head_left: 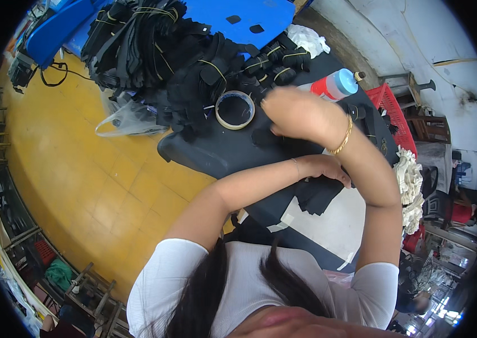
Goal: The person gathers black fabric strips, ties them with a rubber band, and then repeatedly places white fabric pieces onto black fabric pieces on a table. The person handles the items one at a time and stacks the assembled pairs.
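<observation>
My right hand (pixel 297 112) is raised over the black table (pixel 221 149), blurred, its back toward me, so the fingers are hidden and I cannot tell whether it grips anything. My left hand (pixel 328 168) crosses beneath my right forearm and rests curled on a stack of black fabric pieces (pixel 317 194) at about four o'clock from the table's middle; the fingertips are tucked out of sight (the grip itself I cannot make out). A tape roll (pixel 235 110) lies at twelve o'clock, just beside a heap of bundled black straps (pixel 159 50). At two o'clock a bottle (pixel 334 85) with a red label lies partly behind my right hand. A red crate (pixel 397 115) is cut off by my arm.
</observation>
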`<state>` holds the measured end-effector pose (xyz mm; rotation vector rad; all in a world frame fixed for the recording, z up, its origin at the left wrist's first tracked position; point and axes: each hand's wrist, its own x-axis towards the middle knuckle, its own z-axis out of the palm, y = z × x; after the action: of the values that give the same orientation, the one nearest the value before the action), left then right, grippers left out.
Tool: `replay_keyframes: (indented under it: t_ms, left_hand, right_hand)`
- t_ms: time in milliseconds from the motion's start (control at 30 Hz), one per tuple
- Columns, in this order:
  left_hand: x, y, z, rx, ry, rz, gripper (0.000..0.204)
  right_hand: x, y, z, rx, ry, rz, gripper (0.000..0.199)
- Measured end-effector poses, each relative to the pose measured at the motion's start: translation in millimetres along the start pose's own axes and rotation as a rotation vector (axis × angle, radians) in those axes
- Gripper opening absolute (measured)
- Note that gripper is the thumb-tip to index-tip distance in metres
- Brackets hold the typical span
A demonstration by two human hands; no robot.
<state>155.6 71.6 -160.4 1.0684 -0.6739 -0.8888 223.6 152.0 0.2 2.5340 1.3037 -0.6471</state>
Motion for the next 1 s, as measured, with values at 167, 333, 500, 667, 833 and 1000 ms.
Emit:
replay_keyframes:
  t_ms: [167, 333, 500, 667, 833, 1000]
  left_hand:
    - [2, -6, -7, 0.012, -0.006, -0.040, 0.070]
    - [16, -16, -7, 0.034, -0.057, -0.128, 0.074]
    - [21, -21, -10, 0.016, -0.084, -0.183, 0.087]
    - [13, -9, -11, -0.025, -0.021, -0.026, 0.083]
    - [8, -1, -13, -0.041, 0.038, -0.042, 0.080]
    - [8, 3, -13, -0.028, 0.045, -0.085, 0.076]
  right_hand:
    - [-18, -8, 67, 0.004, -0.008, 0.147, 0.042]
    - [-6, 3, 7, 0.189, -0.043, -0.108, 0.035]
    - [45, 0, -90, 0.066, 0.692, -0.313, 0.030]
    - [151, -13, -123, -0.242, 1.281, -0.210, 0.022]
    - [189, -23, -75, -0.194, 1.127, -0.040, 0.061]
    - [170, -26, -69, -0.207, 1.139, -0.057, 0.067]
